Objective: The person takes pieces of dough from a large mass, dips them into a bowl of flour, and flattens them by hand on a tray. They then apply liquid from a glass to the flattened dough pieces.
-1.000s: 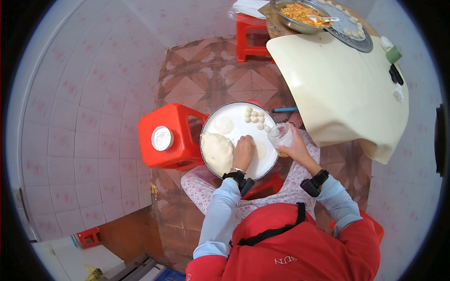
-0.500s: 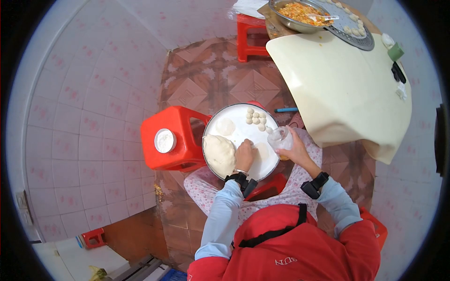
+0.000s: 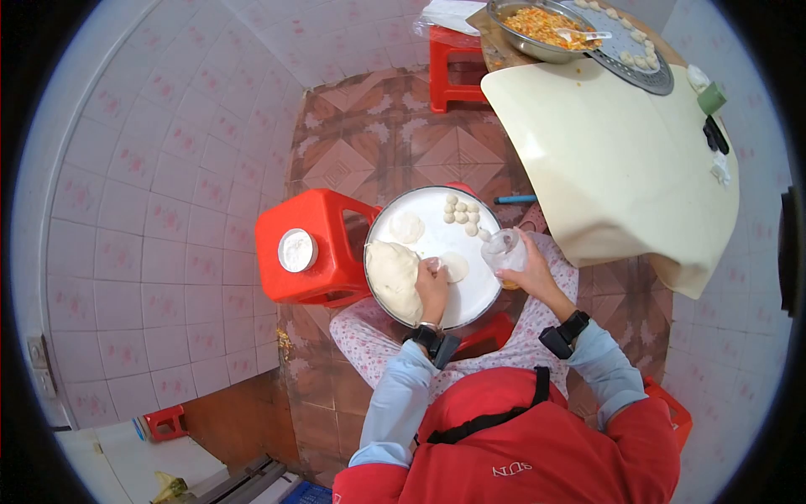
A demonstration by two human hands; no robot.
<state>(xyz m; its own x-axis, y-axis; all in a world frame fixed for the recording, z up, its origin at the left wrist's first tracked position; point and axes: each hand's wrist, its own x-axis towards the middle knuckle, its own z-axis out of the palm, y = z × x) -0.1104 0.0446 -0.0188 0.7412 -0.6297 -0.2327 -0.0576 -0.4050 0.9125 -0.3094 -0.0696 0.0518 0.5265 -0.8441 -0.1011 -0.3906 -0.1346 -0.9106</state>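
A round white tray (image 3: 475, 312) rests across my lap. My left hand (image 3: 432, 294) is over it with the fingers pinched at the edge of a flat round dough wrapper (image 3: 455, 267); the fingertips are partly hidden. Left of that hand is a large lump of dough (image 3: 392, 275). Another flat dough round (image 3: 407, 227) is above the lump. At the tray's right rim my right hand (image 3: 532, 270) is wrapped round a clear, cup-like container (image 3: 505, 247). Several small dough balls (image 3: 461, 210) sit together near the tray's top.
To the left, a red stool (image 3: 317, 217) carries a white bowl of flour (image 3: 297, 250). At the upper right, a table with a cream cover (image 3: 613, 151) holds a metal bowl of chopped filling (image 3: 537, 27) and a round rack (image 3: 646, 76) with dough pieces. A red stool (image 3: 445, 76) stands behind.
My left hand has drawn back slightly toward me and left. The dough wrapper beside it has shifted a little left and away from me. My right hand still holds the clear container.
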